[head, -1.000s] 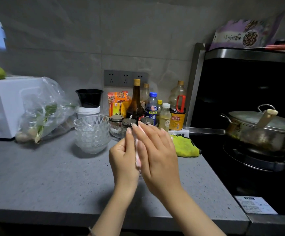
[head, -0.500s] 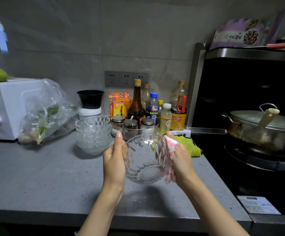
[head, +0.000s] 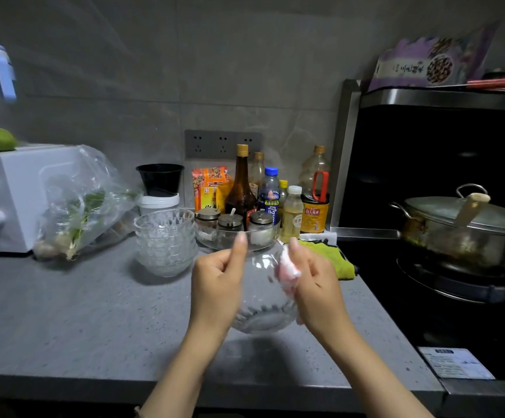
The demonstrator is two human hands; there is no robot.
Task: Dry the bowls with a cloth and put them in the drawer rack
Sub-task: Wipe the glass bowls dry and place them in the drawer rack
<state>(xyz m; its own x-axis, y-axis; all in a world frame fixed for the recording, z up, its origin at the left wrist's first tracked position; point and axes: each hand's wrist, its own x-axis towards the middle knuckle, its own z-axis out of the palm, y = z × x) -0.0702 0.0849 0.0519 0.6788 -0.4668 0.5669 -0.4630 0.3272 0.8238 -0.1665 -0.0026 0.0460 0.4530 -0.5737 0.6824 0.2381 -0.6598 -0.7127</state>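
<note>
A clear glass bowl (head: 263, 309) is held above the grey table (head: 73, 321), tilted with its opening toward the camera, between the two hands. The left hand (head: 215, 285) is closed on the bowl's left rim, thumb raised along the edge, so its grip is pressed onto the glass. The right hand (head: 317, 288) is closed on a pink-and-white cloth (head: 289, 271), which is pinched against the bowl's right rim. A stack of further glass bowls (head: 165, 239) stands on the table just left of and behind the held bowl, apart from it. Condiment bottles (head: 263, 191) are grouped against the wall behind. A green cloth (head: 332, 256) lies near the hob, where a lidded pot (head: 468, 227) rests. The drawer rack is not visible.
</note>
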